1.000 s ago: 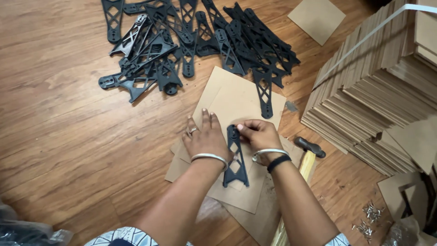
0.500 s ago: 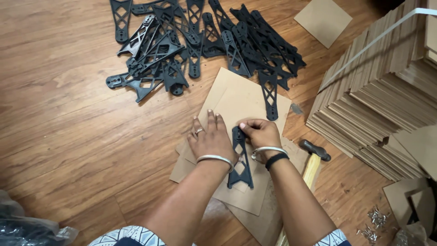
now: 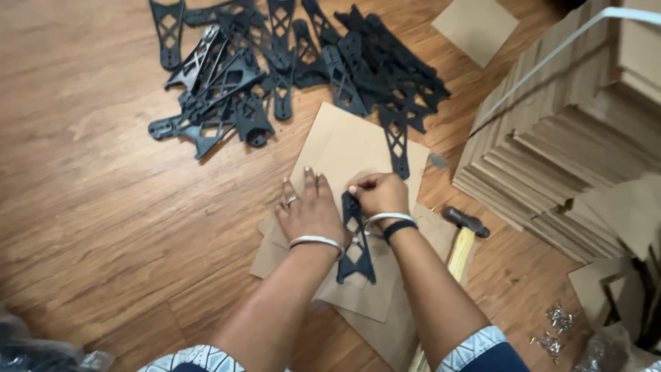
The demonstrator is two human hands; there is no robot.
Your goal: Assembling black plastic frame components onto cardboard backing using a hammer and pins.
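1. Left hand (image 3: 311, 210) lies flat, fingers spread, on cardboard sheets (image 3: 344, 148) on the floor.
2. Right hand (image 3: 380, 193), grip pinching, holds the top of a black lattice bracket (image 3: 355, 241) lying on the cardboard.

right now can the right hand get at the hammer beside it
Probably yes: the hammer lies uncovered on the floor just right of the right hand, though that hand is pressing a black bracket.

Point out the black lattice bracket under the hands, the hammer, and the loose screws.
black lattice bracket (image 3: 357, 258), head view, on its lower cross-braced section.
hammer (image 3: 465, 222), head view, on its dark metal head.
loose screws (image 3: 556, 324), head view, on the small pile on the floor.
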